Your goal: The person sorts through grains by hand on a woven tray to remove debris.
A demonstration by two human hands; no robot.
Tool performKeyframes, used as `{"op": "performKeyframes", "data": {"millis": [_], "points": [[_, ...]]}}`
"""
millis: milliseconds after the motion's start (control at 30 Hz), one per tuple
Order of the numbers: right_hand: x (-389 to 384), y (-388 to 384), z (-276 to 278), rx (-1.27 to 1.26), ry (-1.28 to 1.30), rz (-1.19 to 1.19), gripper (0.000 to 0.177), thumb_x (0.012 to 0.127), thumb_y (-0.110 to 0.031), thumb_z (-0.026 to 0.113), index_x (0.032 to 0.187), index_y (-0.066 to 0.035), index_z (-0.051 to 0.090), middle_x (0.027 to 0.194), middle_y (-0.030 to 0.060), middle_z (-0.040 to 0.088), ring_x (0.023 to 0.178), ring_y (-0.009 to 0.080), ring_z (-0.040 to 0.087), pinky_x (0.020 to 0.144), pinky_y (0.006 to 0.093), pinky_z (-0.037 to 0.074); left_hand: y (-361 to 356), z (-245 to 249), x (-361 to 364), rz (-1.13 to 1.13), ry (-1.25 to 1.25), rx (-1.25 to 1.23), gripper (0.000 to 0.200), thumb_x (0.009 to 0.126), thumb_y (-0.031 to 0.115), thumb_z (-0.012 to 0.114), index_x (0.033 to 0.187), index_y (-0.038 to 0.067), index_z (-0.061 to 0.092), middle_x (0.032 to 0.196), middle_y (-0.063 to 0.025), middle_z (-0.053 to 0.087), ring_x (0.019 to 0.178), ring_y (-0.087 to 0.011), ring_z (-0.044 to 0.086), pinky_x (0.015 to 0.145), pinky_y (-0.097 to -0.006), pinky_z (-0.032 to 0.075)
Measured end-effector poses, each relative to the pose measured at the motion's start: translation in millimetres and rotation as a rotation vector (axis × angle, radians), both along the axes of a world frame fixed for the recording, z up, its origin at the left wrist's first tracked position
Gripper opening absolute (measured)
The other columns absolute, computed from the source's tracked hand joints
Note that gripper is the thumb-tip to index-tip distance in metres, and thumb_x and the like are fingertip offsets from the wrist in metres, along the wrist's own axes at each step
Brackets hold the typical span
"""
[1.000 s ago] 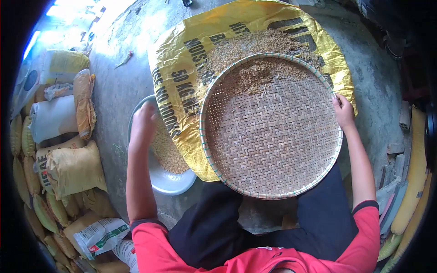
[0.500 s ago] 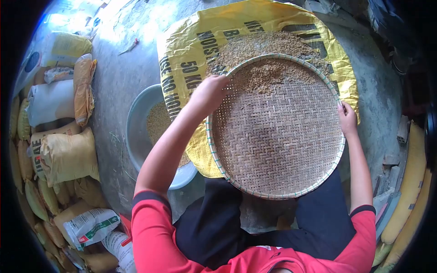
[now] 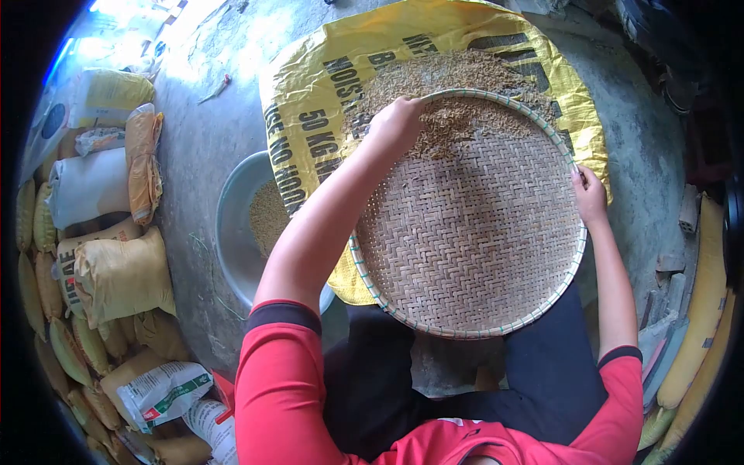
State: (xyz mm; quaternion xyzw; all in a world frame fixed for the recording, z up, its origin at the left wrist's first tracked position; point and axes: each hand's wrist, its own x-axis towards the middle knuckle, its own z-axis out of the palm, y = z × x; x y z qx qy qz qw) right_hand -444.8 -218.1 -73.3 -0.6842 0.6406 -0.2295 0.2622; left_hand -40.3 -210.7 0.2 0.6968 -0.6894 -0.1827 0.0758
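Observation:
A round woven tray with a pale rim bound in green lies over my lap and the near part of a yellow sack. Loose husks are gathered at the tray's far side, and more husks lie on the sack beyond the rim. My left hand is at the far left of the rim, over the husks' edge; its fingers are mostly hidden. At the right rim, my right hand grips the tray with its fingers closed.
A grey-blue basin holding grain stands on the floor left of the sack. Stacked full bags line the left side. Long yellow sacks and pieces of wood or brick lie at the right.
My left hand has moved right and away from me along the rim, from its left side toward the husks. My right hand stays on the right rim.

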Motion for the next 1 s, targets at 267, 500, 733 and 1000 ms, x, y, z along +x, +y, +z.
{"op": "performKeyframes", "data": {"millis": [267, 500, 733, 1000], "points": [[0.1, -0.2, -1.0, 0.006, -0.041, 0.011, 0.026, 0.085, -0.022, 0.057, 0.103, -0.004, 0.059, 0.068, 0.0045, 0.055, 0.06, 0.0127, 0.049, 0.059, 0.0276, 0.042, -10.6, -9.8, -9.8, -0.066, -0.125, -0.062, 0.014, 0.08, 0.008, 0.049, 0.084, 0.005, 0.062, 0.079, -0.0151, 0.062, 0.076, -0.0316, 0.063, 0.065, -0.0403, 0.051], [1.8, 0.9, 4.4, 0.034, -0.017, 0.004, 0.026, 0.085, -0.023, 0.056, 0.103, -0.004, 0.059, 0.071, 0.0062, 0.058, 0.063, 0.0136, 0.051, 0.061, 0.0279, 0.043, -4.1, 12.6, 6.1, 0.147, 0.131, 0.01, 0.017, 0.081, 0.018, 0.058, 0.094, 0.01, 0.063, 0.088, -0.013, 0.063, 0.081, -0.0301, 0.061, 0.071, -0.0385, 0.048], [0.0, 0.9, 1.9, -0.004, -0.041, 0.008, 0.027, 0.085, -0.023, 0.057, 0.104, -0.004, 0.059, 0.075, 0.0077, 0.06, 0.065, 0.0145, 0.054, 0.063, 0.028, 0.044, 99.5, 69.6, 98.2, 0.31, 0.48, 0.029, 0.015, 0.081, 0.011, 0.061, 0.092, 0.001, 0.062, 0.08, -0.0054, 0.063, 0.066, -0.0119, 0.056, 0.06, -0.0264, 0.046], [5.9, 3.6, 11.0, 0.004, -0.013, -0.002, 0.028, 0.084, -0.023, 0.057, 0.104, -0.003, 0.059, 0.076, 0.0096, 0.061, 0.065, 0.016, 0.055, 0.063, 0.0291, 0.045, 244.5, 14.1, 223.0, 0.362, -0.449, 0.736, 0.023, 0.067, 0.016, 0.068, 0.083, 0.0, 0.063, 0.08, -0.019, 0.063, 0.072, -0.0302, 0.062, 0.067, -0.0383, 0.049]]}}
